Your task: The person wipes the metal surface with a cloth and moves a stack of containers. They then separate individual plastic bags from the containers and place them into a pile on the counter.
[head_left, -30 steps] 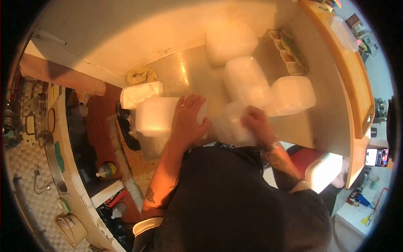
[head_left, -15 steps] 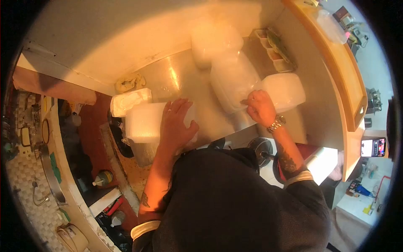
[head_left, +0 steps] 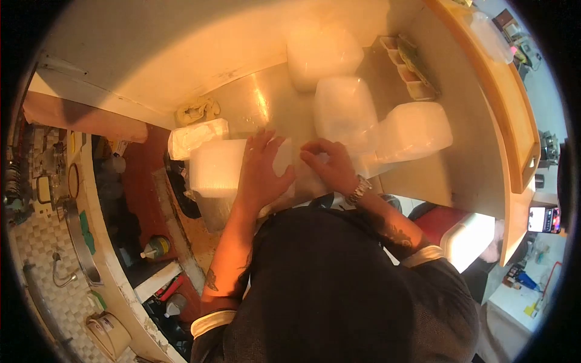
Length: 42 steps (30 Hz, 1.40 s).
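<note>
Fingers [head_left: 258, 147] of the left hand [head_left: 263, 175] are spread, thumb held apart, over the right end of a ridged white stack [head_left: 216, 166] from my head-camera view; I can't tell how firmly they press. That stack lies on its side on the near left of the metal counter [head_left: 287, 106]. Just to its right, the right hand [head_left: 336, 170] has its thumb and forefinger bent toward each other, and I can't make out whether they pinch anything thin. Touching the stack's far left corner I see a white wrapped pack [head_left: 198, 138], with a crumpled cloth [head_left: 198, 111] beyond it. Right of the hands I have three pale, rounded bundles [head_left: 345, 112] grouped close together, and a compartmented tray [head_left: 417, 89] at the far right, near the side panel [head_left: 472, 115].
</note>
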Available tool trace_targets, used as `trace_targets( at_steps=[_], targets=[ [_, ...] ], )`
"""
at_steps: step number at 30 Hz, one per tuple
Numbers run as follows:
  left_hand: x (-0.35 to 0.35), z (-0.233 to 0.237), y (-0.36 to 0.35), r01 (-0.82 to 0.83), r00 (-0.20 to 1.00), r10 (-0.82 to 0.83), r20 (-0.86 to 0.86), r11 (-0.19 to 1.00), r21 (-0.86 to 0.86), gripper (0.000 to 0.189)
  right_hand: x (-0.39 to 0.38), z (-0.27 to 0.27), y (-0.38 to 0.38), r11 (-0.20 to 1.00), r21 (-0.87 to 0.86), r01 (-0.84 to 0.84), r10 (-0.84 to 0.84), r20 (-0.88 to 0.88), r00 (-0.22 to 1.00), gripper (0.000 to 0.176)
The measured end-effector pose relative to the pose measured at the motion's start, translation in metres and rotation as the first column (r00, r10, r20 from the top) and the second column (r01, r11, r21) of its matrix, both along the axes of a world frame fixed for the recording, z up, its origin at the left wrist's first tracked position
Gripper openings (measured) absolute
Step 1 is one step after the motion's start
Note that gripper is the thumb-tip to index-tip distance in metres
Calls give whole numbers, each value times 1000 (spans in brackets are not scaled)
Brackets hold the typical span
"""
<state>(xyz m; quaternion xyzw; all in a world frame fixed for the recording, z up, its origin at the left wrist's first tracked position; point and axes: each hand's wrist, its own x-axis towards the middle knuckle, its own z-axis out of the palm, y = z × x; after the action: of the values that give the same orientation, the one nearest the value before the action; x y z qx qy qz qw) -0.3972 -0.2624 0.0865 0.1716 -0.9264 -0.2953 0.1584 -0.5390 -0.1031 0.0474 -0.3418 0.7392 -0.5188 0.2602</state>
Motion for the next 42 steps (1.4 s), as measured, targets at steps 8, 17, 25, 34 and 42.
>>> trace_targets(
  at_steps=[8,17,25,34,42],
  targets=[
    [5,3,-5,4,987,20,157,988,-156,62,-28,-4,20,983,136,-119,178,-614,769,34],
    [4,2,-8,-23,990,38,136,994,-109,63,-57,35,57,980,189,-67,180,-684,707,34],
    [9,0,-20,77,985,-62,162,993,-90,60,36,0,-25,994,-82,74,5,708,706,30],
    [15,-3,-26,79,987,-79,137,997,0,55,27,-7,-40,993,-96,-63,112,689,716,22],
    [12,-6,-22,28,996,-28,83,1000,6,52,31,-8,-36,992,-123,-11,98,729,678,19]
  ],
)
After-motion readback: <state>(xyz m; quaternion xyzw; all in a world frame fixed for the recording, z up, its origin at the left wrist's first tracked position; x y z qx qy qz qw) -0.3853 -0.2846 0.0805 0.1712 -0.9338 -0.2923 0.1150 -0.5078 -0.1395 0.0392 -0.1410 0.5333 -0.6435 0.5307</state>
